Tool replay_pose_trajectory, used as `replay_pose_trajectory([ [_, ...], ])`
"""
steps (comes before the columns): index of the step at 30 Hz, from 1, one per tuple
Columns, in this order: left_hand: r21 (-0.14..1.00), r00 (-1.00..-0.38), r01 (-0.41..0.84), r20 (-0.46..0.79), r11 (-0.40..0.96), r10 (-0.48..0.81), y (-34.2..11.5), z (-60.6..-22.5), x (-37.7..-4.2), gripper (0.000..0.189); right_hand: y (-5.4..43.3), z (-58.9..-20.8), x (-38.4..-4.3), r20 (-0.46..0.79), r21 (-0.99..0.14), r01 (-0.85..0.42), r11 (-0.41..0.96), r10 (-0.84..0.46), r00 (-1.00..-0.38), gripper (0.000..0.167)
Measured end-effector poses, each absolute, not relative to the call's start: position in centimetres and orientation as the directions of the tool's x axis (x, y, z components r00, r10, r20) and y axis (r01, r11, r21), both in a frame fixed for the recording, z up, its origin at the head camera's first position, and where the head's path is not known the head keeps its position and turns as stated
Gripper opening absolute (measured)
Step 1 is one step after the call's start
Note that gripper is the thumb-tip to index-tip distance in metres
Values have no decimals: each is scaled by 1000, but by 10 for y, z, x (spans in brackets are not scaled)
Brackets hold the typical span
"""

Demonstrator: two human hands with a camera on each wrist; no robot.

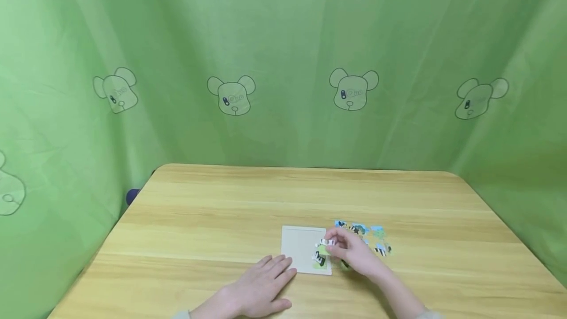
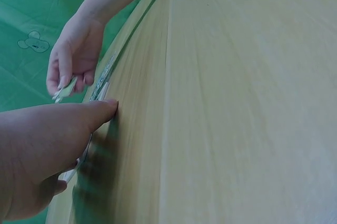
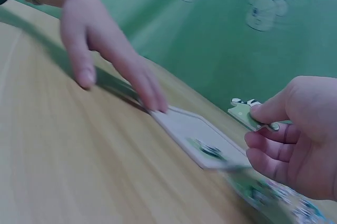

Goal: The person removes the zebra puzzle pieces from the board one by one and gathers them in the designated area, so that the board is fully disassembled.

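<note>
My right hand point(image 1: 358, 256) pinches a jigsaw puzzle piece point(image 3: 243, 114) between thumb and fingers, raised over the right side of a pale square puzzle tray point(image 1: 296, 246). Green with a black-and-white patch, the held piece shows best in the right wrist view. Another piece point(image 1: 319, 260), with a black-and-white animal on green, lies in the tray's lower right corner. My left hand point(image 1: 262, 285) lies with its fingers extended, fingertips right at the tray's lower left corner.
Several loose puzzle pieces point(image 1: 378, 233) lie on the wooden table point(image 1: 212, 210) to the tray's right, partly hidden behind my right hand. A green curtain point(image 1: 283, 132) with bear-head outlines hangs around the table.
</note>
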State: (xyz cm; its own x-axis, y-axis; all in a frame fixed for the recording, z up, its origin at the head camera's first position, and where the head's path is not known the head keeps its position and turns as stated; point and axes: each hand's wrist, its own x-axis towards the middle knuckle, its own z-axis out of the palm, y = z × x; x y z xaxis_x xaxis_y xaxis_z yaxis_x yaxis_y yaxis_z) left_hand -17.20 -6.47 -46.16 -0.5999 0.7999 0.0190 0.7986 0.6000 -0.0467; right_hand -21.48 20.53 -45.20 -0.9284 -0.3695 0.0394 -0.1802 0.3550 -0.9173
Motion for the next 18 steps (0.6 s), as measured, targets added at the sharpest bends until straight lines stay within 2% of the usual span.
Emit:
replay_pose_trajectory([
  [12,-26,-616,787,9,616,787,-64,-462,-172,64,265,-453,-200,-21,-908,-66,414,-203,-979,30],
  [18,-36,-609,792,25,610,793,-64,-464,-172,64,283,-459,-196,-42,-861,-80,503,-227,-973,29],
])
